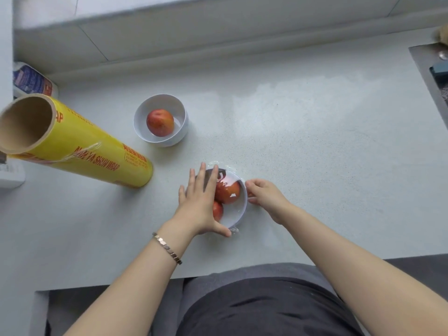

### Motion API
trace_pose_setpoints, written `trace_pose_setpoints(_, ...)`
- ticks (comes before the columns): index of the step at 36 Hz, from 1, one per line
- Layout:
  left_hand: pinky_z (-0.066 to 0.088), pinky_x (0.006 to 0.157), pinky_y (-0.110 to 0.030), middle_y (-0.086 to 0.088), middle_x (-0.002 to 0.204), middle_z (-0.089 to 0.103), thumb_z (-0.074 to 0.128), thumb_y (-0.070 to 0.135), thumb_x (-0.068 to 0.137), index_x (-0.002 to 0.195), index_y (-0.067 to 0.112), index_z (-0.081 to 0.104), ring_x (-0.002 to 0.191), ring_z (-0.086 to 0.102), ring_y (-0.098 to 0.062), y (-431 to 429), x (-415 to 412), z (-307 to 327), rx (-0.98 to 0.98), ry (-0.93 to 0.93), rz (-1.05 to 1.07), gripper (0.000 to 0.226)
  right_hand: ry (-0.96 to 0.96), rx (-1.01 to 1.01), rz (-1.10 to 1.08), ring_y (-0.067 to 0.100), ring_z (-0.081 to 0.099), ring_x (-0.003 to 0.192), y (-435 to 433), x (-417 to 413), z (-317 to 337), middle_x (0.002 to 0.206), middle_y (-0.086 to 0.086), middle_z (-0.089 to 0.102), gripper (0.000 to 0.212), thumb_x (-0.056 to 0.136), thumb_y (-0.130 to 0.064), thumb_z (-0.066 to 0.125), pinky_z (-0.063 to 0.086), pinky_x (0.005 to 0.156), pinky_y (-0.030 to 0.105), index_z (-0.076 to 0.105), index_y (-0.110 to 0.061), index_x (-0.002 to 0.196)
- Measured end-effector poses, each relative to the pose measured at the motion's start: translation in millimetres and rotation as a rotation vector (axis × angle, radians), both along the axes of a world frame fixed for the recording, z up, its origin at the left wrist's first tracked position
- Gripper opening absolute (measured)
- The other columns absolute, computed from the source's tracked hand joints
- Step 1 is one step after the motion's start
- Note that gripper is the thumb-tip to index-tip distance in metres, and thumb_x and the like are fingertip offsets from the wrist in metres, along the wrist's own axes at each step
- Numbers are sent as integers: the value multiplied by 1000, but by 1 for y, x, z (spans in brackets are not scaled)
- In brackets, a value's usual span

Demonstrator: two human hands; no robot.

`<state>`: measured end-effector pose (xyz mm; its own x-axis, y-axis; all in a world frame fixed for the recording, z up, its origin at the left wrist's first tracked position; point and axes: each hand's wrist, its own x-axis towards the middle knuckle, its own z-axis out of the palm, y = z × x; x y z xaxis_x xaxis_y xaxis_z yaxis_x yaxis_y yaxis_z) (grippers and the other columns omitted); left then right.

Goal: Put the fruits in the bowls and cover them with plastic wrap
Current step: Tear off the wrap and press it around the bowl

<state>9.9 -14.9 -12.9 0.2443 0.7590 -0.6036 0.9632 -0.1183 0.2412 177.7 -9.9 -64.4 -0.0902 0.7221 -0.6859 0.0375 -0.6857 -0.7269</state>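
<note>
Pale speckled countertop (303,141) fills the view, backed by a low ledge along the wall. At the right edge a dark sink (434,76) is cut off, and its contents are too blurred to name. At the far left, a blue-and-white package (31,80) is partly hidden behind a yellow roll (97,151) of wrap, whose open cardboard end faces the camera. A white object (11,173) below it runs out of frame.

Bare counter stretches to the right of the bowls and behind them. The front edge lies close to the person's body.

The far bowl (169,141), white, holds one red fruit (160,122); whether film covers it is unclear. The near bowl (238,214) holds two red fruits (229,191), one half hidden under the left hand (198,204). Plastic wrap (219,164) lies over this bowl, bunched at the far and near rim.

The left hand, with a bracelet (167,248) at the wrist, rests flat with straight fingers on the film, its thumb at the near rim. The right hand (265,195) has curled fingers at the bowl's right rim, pinching the film there.
</note>
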Motion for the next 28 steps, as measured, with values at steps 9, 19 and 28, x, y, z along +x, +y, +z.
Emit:
trace_pose_setpoints(9, 15, 111, -59, -1, 154, -14, 81, 63, 43, 144, 30, -19, 141, -5, -37, 2, 7, -3, 41, 97, -37, 146, -174, 127, -166, 10, 44, 57, -7, -9, 8, 74, 2, 44, 17, 100, -22, 27, 42, 54, 18, 36, -10, 91)
trace_pose_setpoints(19, 21, 110, -57, -3, 151, -11, 82, 61, 42, 145, 26, -16, 137, 4, -39, 5, 8, -5, 40, 111, -28, 147, -386, 366, -120, 17, 39, 61, -9, -11, 15, 71, 2, 41, 17, 99, -22, 29, 34, 58, 30, 32, -10, 89)
trace_pose_setpoints(28, 22, 110, -56, -5, 151, -10, 81, 63, 43, 145, 26, -18, 136, 6, -39, 3, 12, -8, 45, 117, -7, 147, -475, 274, -67, 10, 36, 58, -1, -6, -2, 67, -1, 38, 13, 100, -18, 28, 26, 49, 20, 30, -8, 92)
